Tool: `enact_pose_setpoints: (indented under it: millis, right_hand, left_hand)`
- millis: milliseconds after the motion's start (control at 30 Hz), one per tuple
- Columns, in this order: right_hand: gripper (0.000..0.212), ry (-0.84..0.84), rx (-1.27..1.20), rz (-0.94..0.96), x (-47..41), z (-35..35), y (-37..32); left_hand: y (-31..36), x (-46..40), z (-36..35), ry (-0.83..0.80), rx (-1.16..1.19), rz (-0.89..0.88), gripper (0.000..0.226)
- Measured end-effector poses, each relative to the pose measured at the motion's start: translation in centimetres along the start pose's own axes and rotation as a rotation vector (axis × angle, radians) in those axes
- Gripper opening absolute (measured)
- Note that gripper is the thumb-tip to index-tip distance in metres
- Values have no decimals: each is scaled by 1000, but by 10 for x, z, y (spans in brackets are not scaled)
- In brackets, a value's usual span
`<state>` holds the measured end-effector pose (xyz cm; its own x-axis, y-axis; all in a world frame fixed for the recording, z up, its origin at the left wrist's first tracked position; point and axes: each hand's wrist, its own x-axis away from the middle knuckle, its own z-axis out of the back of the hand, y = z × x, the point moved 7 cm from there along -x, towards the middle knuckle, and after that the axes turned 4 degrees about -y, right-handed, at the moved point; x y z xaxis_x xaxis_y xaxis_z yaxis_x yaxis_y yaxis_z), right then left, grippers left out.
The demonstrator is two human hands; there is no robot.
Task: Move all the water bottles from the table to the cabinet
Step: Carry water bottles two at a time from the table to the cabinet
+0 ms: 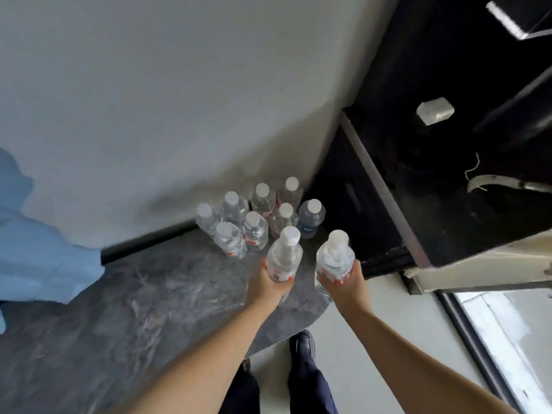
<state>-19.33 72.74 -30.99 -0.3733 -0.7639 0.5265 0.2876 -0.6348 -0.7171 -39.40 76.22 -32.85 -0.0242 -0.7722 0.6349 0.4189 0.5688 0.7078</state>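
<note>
Several clear water bottles with white caps [255, 216] stand in a cluster at the far right corner of the grey marbled table [149, 294], against the wall. One darker bottle [310, 218] stands at the cluster's right edge. My left hand [267, 286] grips an upright clear bottle [283, 255] just in front of the cluster. My right hand [348, 283] holds a second clear bottle [334, 258] beside it, over the table's right edge. The dark cabinet [448, 174] stands open to the right.
A blue cloth-like shape [38, 249] lies on the table's left side. Inside the cabinet sit a small white block [435, 110] and a pale curved strip [501, 182]. A cream panel [478, 270] juts below the cabinet. My legs and shoes [301, 354] show on the pale floor.
</note>
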Motion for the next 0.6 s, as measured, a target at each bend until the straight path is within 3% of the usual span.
enact_pose_setpoints:
  millis: [333, 600]
  right_hand:
    - [78, -25, 18, -32, -121, -38, 47]
    - [92, 14, -24, -56, -142, -44, 65]
  left_hand:
    - [-12, -90, -69, 253, 269, -122, 48]
    - [-20, -108, -92, 336, 459, -206, 69]
